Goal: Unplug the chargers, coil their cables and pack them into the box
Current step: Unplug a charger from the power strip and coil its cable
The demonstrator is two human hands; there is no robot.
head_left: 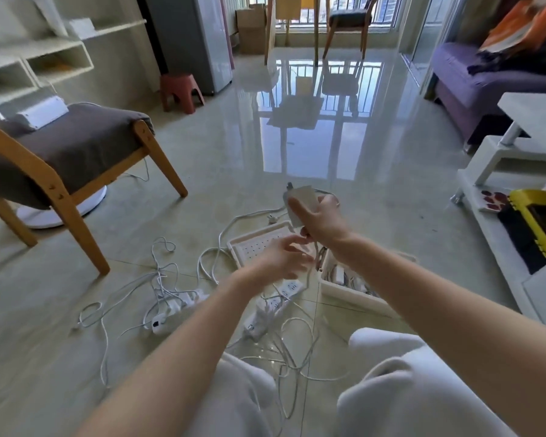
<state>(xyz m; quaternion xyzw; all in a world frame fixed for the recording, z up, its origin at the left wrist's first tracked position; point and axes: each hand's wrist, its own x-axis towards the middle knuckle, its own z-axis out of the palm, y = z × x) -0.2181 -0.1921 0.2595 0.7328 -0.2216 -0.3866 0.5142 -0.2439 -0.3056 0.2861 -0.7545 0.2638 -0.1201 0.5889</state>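
My right hand [320, 220] grips a square white charger brick [300, 201], lifted above the floor. Its thin cable [313, 260] hangs down from under that hand. My left hand [286, 255] is just below, its fingers pinching the hanging cable. Under both hands lie a white perforated lid [256, 246] and an open white box [347, 290] with chargers and cables inside. Two white power strips [270, 307] [174, 310] lie on the tiles with chargers plugged in and loose cables [293, 351] tangled around them.
A wooden chair with a grey cushion [73, 146] stands to the left, a fan base behind it. At the right is a white low table [511, 190] with a yellow-black toolbox [539, 222]. My knees in light trousers [407, 392] fill the foreground.
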